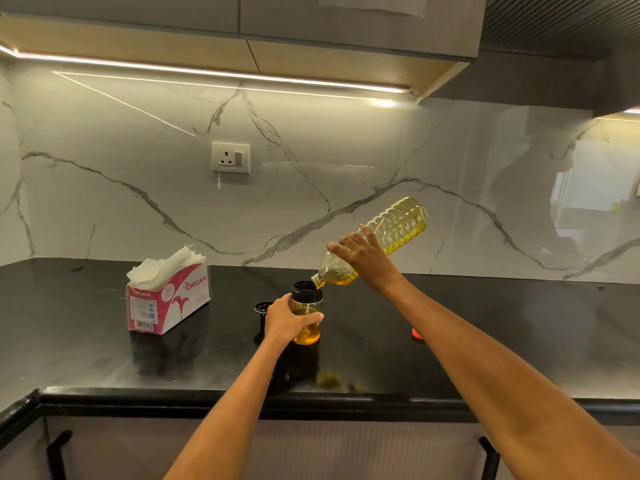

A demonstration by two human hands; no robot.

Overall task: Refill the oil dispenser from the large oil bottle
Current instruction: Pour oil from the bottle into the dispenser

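A small glass oil dispenser (307, 308) with a black collar stands upright on the black counter, amber oil in its lower part. My left hand (285, 318) wraps around its body from the left. My right hand (367, 258) grips the large clear oil bottle (398, 226) near its shoulder and holds it tilted, neck down to the left. The bottle's mouth sits right at the dispenser's open top, and a thin stream of oil runs down inside the glass. The dispenser's black lid (261, 308) lies on the counter just left of my left hand.
A pink and white tissue box (166, 299) stands on the counter to the left. A small red cap (417, 333) lies to the right of the dispenser. The counter's front edge (311, 398) runs below my forearms. A wall socket (231, 157) is on the marble backsplash.
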